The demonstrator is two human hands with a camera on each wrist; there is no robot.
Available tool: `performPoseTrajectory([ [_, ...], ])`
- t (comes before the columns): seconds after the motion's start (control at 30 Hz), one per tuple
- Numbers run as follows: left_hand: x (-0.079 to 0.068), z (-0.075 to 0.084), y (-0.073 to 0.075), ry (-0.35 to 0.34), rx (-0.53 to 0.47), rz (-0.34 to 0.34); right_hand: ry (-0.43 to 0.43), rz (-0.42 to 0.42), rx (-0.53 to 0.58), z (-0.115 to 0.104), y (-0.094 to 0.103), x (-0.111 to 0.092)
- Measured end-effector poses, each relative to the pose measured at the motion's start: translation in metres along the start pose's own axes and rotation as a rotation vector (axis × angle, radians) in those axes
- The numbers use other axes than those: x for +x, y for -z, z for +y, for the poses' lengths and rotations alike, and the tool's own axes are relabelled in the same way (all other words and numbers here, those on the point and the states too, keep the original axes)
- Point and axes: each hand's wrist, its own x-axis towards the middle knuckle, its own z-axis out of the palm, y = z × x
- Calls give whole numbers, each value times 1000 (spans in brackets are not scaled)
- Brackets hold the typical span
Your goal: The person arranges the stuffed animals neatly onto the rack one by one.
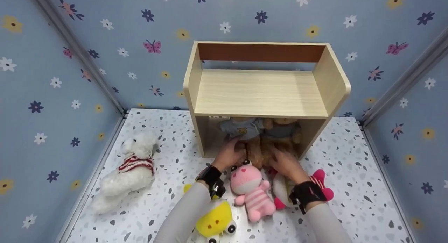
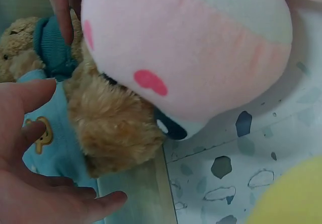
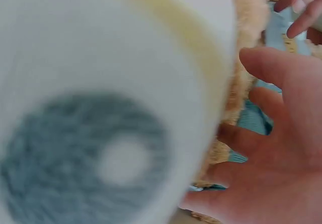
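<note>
Two brown teddy bears sit side by side in the lower compartment of a wooden shelf unit (image 1: 260, 94), their heads mostly hidden under its board. The left bear wears a light blue hoodie (image 1: 245, 127) with a small bear patch; the right one has a darker teal knit top (image 2: 53, 50). My left hand (image 1: 231, 154) is at the hoodie bear's side, its fingers spread over the hoodie in the left wrist view. Beside the teal-topped bear's legs is my right hand (image 1: 285, 162), fingers apart and loosely bent around its side (image 3: 282, 138).
A pink plush toy (image 1: 246, 180) lies on the speckled floor between my forearms. Under my right wrist is a white plush with pink feet (image 1: 280, 188). A yellow plush (image 1: 215, 220) lies near my left forearm, and a white plush dog (image 1: 131, 183) farther left. Flowered walls surround the floor.
</note>
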Motion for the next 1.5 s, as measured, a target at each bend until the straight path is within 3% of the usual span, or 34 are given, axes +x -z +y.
performPoseTrajectory([
  [0.23, -12, 5, 20, 52, -24, -13, 55, 254, -21, -8, 6, -13],
  [0.33, -18, 9, 31, 83, -3, -16, 71, 324, -18, -11, 9, -21],
  [0.57, -41, 12, 58, 113, -31, -4, 27, 335, 20, -17, 13, -45],
  [0.93, -71, -2, 97, 171, -19, 96, 65, 476, 77, -9, 12, -67],
  [1.23, -87, -19, 131, 131, -9, 267, 50, 490, 119, -7, 12, -73],
  [1.5, -92, -31, 167, 198, 43, 410, 59, 505, 133, -8, 10, -75],
])
